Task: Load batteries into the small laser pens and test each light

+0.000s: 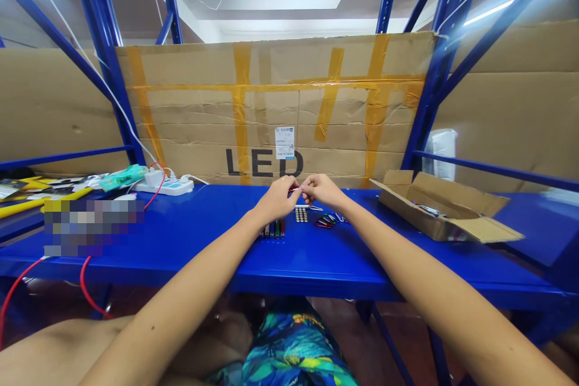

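Observation:
My left hand and my right hand meet above the middle of the blue table, fingertips nearly touching. Closed fingers of my left hand grip a small red, shiny piece, largely hidden by them. My right hand is pinched at the end of that piece; what lies in its fingertips is too small to make out. Below my left hand lies a row of slim coloured tubes, partly covered. Small silver round pieces stand in rows beside them. Coloured carabiner-like clips are heaped under my right wrist.
An open cardboard box with metallic items stands at right. At left are a white power strip, a teal packet, red cables and a blurred-out object. A taped cardboard sheet and blue rack posts rise behind.

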`<state>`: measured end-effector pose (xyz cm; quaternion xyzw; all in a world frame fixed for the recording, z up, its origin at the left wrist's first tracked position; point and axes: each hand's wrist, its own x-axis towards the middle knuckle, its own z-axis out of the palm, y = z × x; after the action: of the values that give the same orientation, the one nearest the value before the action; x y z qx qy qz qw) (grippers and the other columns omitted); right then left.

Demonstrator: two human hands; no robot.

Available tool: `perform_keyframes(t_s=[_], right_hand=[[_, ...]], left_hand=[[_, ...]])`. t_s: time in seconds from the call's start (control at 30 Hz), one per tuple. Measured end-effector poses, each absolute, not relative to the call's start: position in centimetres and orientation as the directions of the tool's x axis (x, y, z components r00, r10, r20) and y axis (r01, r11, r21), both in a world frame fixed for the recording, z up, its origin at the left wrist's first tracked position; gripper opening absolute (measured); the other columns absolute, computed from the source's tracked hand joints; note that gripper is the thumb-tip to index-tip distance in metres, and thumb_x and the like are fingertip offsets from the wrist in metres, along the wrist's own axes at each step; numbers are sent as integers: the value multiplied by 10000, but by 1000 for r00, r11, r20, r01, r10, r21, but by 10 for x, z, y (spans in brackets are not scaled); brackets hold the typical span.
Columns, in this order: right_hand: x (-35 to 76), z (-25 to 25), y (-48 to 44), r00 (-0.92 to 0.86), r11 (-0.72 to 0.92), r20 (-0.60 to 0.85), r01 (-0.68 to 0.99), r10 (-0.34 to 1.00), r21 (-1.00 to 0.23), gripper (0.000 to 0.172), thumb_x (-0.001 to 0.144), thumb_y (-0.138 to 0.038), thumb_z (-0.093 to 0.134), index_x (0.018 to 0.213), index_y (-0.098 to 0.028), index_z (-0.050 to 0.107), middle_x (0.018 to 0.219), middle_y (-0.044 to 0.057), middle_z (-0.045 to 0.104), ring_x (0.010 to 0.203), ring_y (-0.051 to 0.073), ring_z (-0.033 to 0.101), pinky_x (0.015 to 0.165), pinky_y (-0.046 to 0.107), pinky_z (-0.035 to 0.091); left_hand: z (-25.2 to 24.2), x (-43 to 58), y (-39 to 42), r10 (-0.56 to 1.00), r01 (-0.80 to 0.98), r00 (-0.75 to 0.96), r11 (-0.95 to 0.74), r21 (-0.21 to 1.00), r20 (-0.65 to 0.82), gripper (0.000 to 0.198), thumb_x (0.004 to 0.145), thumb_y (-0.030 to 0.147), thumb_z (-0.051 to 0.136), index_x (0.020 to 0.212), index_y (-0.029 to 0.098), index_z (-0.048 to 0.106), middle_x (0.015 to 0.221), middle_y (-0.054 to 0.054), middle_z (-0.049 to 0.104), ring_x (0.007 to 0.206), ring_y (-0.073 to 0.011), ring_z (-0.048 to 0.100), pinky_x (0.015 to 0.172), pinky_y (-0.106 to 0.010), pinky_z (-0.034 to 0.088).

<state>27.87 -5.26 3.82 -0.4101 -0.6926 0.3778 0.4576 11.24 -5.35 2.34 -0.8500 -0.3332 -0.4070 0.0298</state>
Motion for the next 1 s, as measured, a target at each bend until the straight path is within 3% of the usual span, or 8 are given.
perform_keyframes(t_s=[0.17,0.4,0.7,1.0], right_hand=[[281,38,-49,-243,448,392,254,887,-857,148,792,-112,638,672,-142,556,502,-18,596,412,87,548,401,190,456],[280,37,-50,-249,434,374,262,893,-862,155,775,-106,645,647,-139,565,494,-14,597,425,95,564,411,192,462],[279,39,-55,-233,340,286,244,930,-908,192,786,-85,608,610,-138,553,451,-28,545,378,90,519,398,205,444],[285,50,-59,-279,330,244,322,929,-887,226,788,-227,663,609,-147,551,482,0,561,400,96,519,419,220,451]], left_hand=[[24,115,-48,570,646,443,-738,195,692,253,939,151,390,787,136,592,858,-108,620,881,-206,585,828,-340,457],[26,109,-53,641,625,452,-723,293,620,137,910,203,493,898,163,623,885,-79,701,838,-210,639,736,-318,456],[24,108,-51,557,603,502,-774,194,661,141,920,218,482,910,165,612,914,-80,705,844,-209,640,751,-320,472],[26,109,-52,557,613,513,-770,176,653,142,928,224,453,930,173,586,907,-81,679,833,-208,626,750,-331,480]])
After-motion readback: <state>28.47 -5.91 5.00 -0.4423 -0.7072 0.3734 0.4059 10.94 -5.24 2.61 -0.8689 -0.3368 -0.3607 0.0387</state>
